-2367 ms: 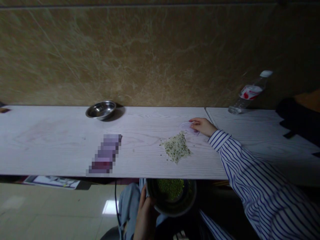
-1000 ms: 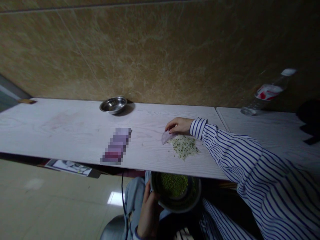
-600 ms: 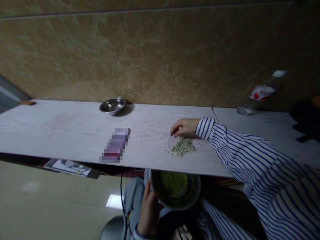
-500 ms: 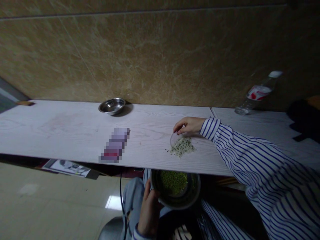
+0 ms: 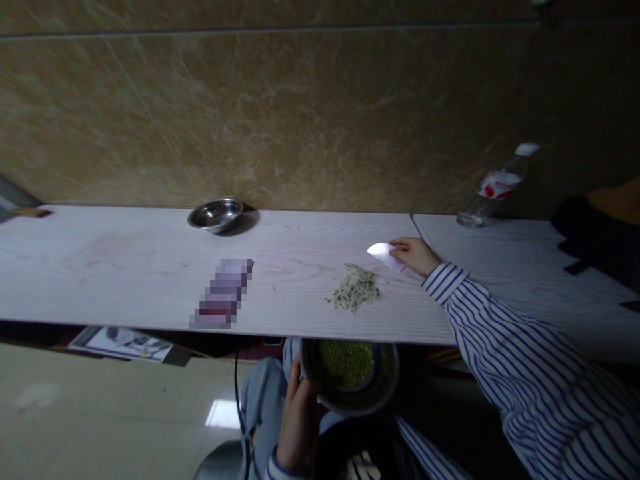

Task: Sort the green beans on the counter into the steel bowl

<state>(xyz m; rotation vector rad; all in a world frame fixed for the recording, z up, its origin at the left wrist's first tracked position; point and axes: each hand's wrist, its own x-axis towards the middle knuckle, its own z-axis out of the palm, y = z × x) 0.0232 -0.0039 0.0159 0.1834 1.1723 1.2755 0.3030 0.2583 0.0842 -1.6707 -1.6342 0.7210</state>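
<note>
My right hand is pinched round a thin, pale, shiny piece with a curved edge, possibly a plastic scraper. It is held just above or against the white table, to the upper right of a loose pile of white and green grains that looks like rice mixed with mung beans. Below the table's front edge, my left hand grips the left rim of a metal bowl. Green mung beans lie in this bowl. The fingers under the bowl are hidden.
Towards the wall stands a small steel bowl. A blurred-out flat object lies left of the pile. A clear bottle with a white cap stands at the back right, near a dark cloth-like item. The table's front edge runs above my lap.
My right hand has moved right, away from the pile, lifting and turning the pale piece so it catches light. The left hand still holds the bowl; the view has shifted slightly.
</note>
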